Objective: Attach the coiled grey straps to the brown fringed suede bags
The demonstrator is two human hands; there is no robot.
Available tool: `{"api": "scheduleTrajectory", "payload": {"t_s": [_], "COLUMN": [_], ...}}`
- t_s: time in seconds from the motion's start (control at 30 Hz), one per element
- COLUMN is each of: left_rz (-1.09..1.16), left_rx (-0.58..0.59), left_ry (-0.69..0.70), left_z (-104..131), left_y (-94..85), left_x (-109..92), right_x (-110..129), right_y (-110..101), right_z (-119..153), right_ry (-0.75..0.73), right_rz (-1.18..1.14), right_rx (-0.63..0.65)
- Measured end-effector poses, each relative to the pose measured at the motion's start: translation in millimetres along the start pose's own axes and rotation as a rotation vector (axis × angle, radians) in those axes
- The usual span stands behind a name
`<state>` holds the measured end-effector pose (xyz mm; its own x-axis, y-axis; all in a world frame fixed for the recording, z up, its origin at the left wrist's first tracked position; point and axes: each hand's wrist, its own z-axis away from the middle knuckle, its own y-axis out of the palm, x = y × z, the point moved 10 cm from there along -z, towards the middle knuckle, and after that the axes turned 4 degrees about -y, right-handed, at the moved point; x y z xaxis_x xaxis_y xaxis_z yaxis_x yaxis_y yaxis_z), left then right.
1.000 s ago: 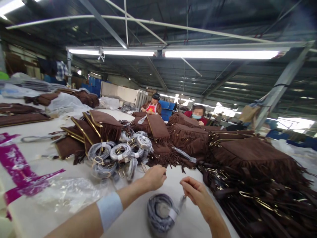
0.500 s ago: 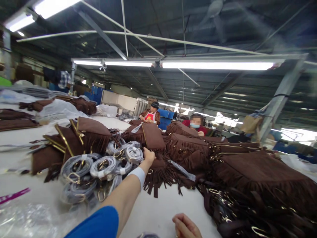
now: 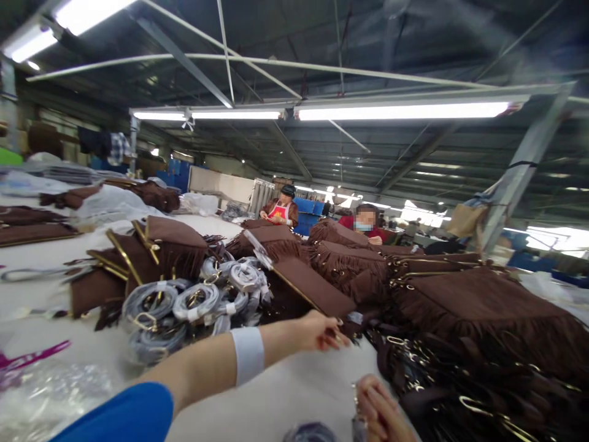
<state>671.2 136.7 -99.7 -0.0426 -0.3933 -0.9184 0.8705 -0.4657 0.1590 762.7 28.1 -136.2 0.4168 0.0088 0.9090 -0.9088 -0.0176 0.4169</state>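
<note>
My left hand (image 3: 324,331) reaches across the white table, its fingers curled at the near corner of a brown pouch (image 3: 313,283) with a gold zip. The pouch lies tilted, a clear-wrapped strip (image 3: 258,250) at its upper left end. At the lower right, my right hand (image 3: 386,410) is closed on a strap end with metal hardware (image 3: 357,408). Wrapped strap coils (image 3: 196,301) with gold hooks are heaped left of the pouch. Another dark coil (image 3: 310,433) shows at the bottom edge.
Brown fringed bags (image 3: 478,301) are piled on the right, with dark straps and gold hooks (image 3: 427,362) before them. More brown bags (image 3: 175,239) stand at left. Clear plastic (image 3: 59,393) lies at lower left. Two people (image 3: 281,212) (image 3: 363,221) are across the table.
My left hand has moved right and nearer, and the brown pouch has swung down to the right with it. My right hand has moved right, and metal hardware now shows at its fingers.
</note>
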Motion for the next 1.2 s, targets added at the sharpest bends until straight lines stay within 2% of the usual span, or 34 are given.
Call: {"api": "scheduleTrajectory", "payload": {"t_s": [0.07, 0.1, 0.13, 0.17, 0.23, 0.27, 0.3, 0.33, 0.4, 0.43, 0.5, 0.57, 0.63, 0.73, 0.83, 0.9, 0.97, 1.07, 1.13, 1.2], "left_rz": [-0.094, -0.185, -0.309, -0.473, -0.893, -1.122, -1.327, -1.483, -1.642, -1.657, -1.635, -1.602, -1.557, -1.447, -1.288, -1.149, -0.979, -0.823, -0.884, -1.078], "left_rx": [0.214, 0.308, 0.38, 0.426, 0.361, 0.25, 0.107, -0.034, -0.266, -0.336, -0.401, -0.401, -0.373, -0.244, -0.038, 0.065, 0.104, 0.09, 0.085, 0.132], "left_ry": [-0.14, -0.177, -0.145, -0.05, 0.277, 0.446, 0.551, 0.576, 0.465, 0.373, 0.225, 0.135, 0.076, 0.049, 0.048, 0.03, 0.003, 0.008, 0.037, 0.066], "left_z": [34.0, 53.6, 72.2, 89.0, 114.6, 123.9, 129.0, 129.3, 121.4, 116.0, 107.3, 101.7, 99.8, 104.1, 119.2, 133.7, 147.7, 164.3, 173.0, 180.8], "left_y": [57.4, 77.6, 90.6, 97.0, 90.3, 79.4, 64.1, 45.0, 1.0, -20.2, -52.6, -70.6, -78.1, -70.4, -50.3, -40.0, -35.6, -33.6, -31.8, -28.2], "left_x": [55.2, 75.5, 84.9, 83.8, 55.7, 36.0, 18.6, 5.6, -8.0, -8.2, -1.4, 7.7, 13.0, 15.8, 25.1, 38.1, 54.3, 74.9, 80.5, 80.2], "right_x": [38.0, 59.1, 79.3, 97.0, 121.7, 129.3, 134.5, 137.4, 137.6, 134.5, 124.0, 106.3, 79.6, 38.4, 6.7, -14.5, -31.4, -49.0, -57.9, -63.2], "right_y": [-13.3, -16.7, -16.9, -14.3, -3.4, 3.1, 9.6, 16.0, 27.1, 32.4, 43.1, 56.1, 71.0, 86.8, 92.7, 95.9, 102.4, 117.0, 125.0, 128.2], "right_z": [16.9, 27.6, 39.4, 51.2, 71.2, 78.7, 84.3, 87.9, 89.0, 86.2, 75.3, 59.1, 41.8, 24.7, 18.0, 19.8, 24.6, 32.3, 36.1, 39.5], "right_ry": [-0.146, -0.238, -0.325, -0.394, -0.456, -0.461, -0.46, -0.456, -0.451, -0.443, -0.414, -0.337, -0.183, 0.036, 0.148, 0.236, 0.308, 0.366, 0.379, 0.37], "right_rz": [-0.001, 0.015, 0.037, 0.054, 0.057, 0.043, 0.025, 0.012, 0.001, -0.005, -0.028, -0.022, 0.051, 0.157, 0.206, 0.245, 0.27, 0.291, 0.305, 0.321], "right_rx": [-0.061, -0.072, -0.067, -0.049, 0.01, 0.038, 0.059, 0.075, 0.086, 0.088, 0.093, 0.11, 0.146, 0.197, 0.217, 0.244, 0.287, 0.351, 0.36, 0.326]}}
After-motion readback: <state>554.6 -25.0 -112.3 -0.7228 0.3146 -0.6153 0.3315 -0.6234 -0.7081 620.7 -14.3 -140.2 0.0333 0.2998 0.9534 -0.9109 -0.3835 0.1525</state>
